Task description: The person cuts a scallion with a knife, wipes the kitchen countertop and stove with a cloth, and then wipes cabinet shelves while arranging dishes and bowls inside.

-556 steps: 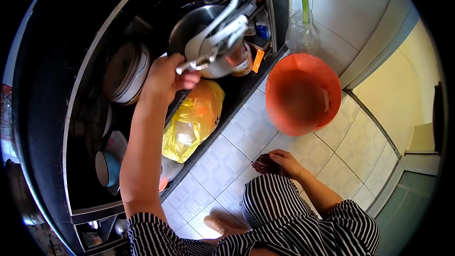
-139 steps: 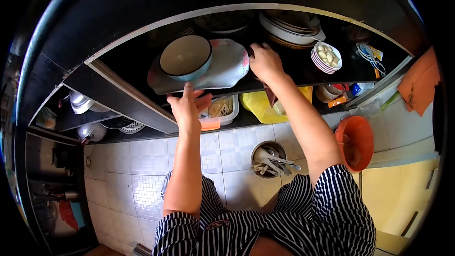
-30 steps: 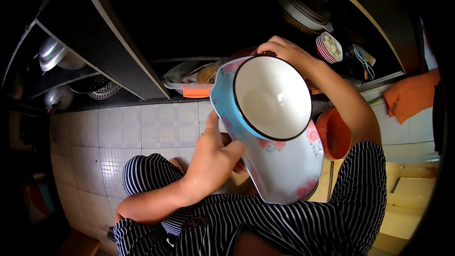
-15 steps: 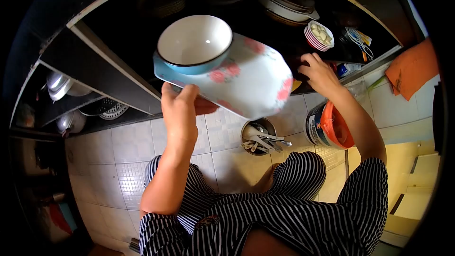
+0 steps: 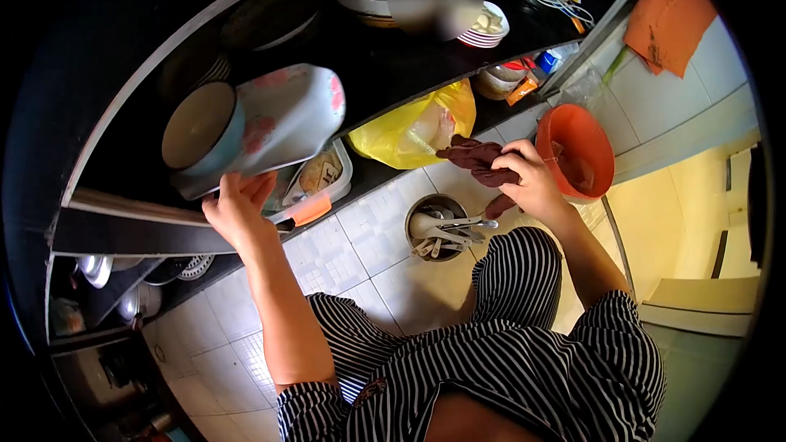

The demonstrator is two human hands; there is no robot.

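Note:
My left hand [image 5: 239, 211] grips the near edge of a pale floral platter [image 5: 296, 119], thumb and fingers pinching its rim. On the platter's left end rests a white-lined, light-blue bowl [image 5: 203, 129], tilted with it. The platter is at the cabinet's upper shelf; I cannot tell whether it touches the shelf. A crumpled dark brown cloth [image 5: 479, 162] hangs from my right hand [image 5: 530, 180], which is closed on it. Just right of that hand stands an orange bucket [image 5: 591, 143].
A yellow plastic bag [image 5: 401, 133] and a clear container [image 5: 336, 182] sit on the lower shelf. Stacked small bowls [image 5: 485, 26] stand on the upper shelf. A metal pot [image 5: 412, 233] of spoons is on the tiled floor [image 5: 393, 278] between my legs.
My left hand has carried the platter and bowl leftward, toward the cabinet's left side. My right hand has come away from the shelf and now holds the brown cloth. The camera view has shifted.

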